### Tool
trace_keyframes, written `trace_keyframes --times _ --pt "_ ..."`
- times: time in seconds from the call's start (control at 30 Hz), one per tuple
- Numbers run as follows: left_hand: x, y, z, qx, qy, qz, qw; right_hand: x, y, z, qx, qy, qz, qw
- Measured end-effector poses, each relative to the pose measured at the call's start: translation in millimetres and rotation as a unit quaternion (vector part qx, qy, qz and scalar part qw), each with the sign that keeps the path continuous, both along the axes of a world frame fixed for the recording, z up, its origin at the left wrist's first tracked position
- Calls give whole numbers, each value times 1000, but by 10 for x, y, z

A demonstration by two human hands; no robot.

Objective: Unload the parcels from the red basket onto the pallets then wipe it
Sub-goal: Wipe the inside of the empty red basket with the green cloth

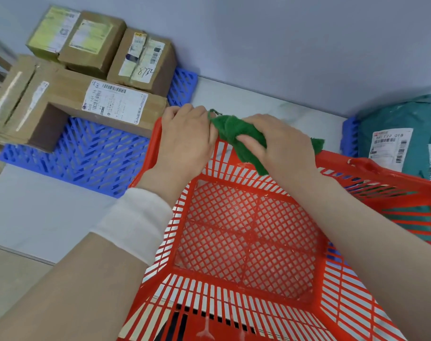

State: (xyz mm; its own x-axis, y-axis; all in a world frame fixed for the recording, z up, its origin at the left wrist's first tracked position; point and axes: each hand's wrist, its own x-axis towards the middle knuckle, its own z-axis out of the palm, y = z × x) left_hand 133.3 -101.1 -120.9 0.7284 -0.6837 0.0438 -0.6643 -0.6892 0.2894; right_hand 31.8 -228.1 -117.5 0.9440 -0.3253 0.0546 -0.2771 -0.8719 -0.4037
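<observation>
The basket (234, 303) sits in the middle, tilted, and its mesh bottom is bare (no parcel lies in it). The left hand (185, 141) is at the basket's far-left corner, fingers curled over the rim and gripping it; the fingertips are hidden behind the edge. A white sleeve (133, 220) covers that forearm above the basket's left wall.

The right hand (280, 143) is on the basket's far rim, just beside the left hand. It holds the cloth (234, 130), with the thumb pressed on top and the other fingers curled around it. The cloth is bunched over the far rim, one end touching the left hand's knuckles and another corner hanging down inside the far wall.

To the left of the basket, touching its far-left corner, lies a pallet (91, 156) with boxes (111, 104) stacked on its far part. To the right, beyond the basket's right rim, a second pallet (348, 136) carries bags (394, 124) with printed labels. Both pallets lie on the floor (37, 212) against the wall (283, 45) behind the basket.
</observation>
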Motion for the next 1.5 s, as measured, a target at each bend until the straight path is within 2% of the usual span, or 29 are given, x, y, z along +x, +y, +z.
trace_keyframes --times 0.13,0.33,0.43,0.53,0.77,0.87,0.97,1.03,1.13,1.2,1.27,1.33,1.43,1.5 --pt "-26 -8 -14 4 -15 -4 1000 93 -54 -11 15 -20 -18 1000" --pt "-32 11 -8 9 -16 -11 1000 170 -56 4 69 8 -120 990" --pt "-33 13 -15 9 -17 -6 1000 -133 -175 24 7 17 -151 988" --pt "-41 -2 -27 11 -20 -2 1000 -457 -243 47 -68 0 -128 989" --pt "-19 28 -45 -2 -8 -5 1000 -31 46 -63 -39 -58 -109 992" --pt "-26 21 -46 6 -15 -8 1000 -310 -135 -51 -77 -12 -59 995" --pt "-35 11 -50 12 -21 -1 1000 -593 -285 29 -118 46 -72 989" --pt "-37 6 -60 9 -21 1 1000 -546 -241 22 -74 39 -106 991" --pt "-37 9 -77 1 -20 -3 1000 -212 20 -24 37 -29 -142 989" --pt "-29 19 -84 -8 -23 -5 1000 -109 147 -39 59 -60 -134 987" --pt "-28 20 -85 -14 -27 -7 1000 -242 99 -76 -2 -40 -77 996" --pt "-31 16 -87 -14 -35 -7 999 -497 -86 -94 -106 0 -31 994" --pt "-29 12 -92 -7 -45 -7 999 -859 -383 -111 -244 42 -26 969" --pt "-35 9 -100 -9 -46 -5 999 -988 -462 -172 -297 39 -26 954"
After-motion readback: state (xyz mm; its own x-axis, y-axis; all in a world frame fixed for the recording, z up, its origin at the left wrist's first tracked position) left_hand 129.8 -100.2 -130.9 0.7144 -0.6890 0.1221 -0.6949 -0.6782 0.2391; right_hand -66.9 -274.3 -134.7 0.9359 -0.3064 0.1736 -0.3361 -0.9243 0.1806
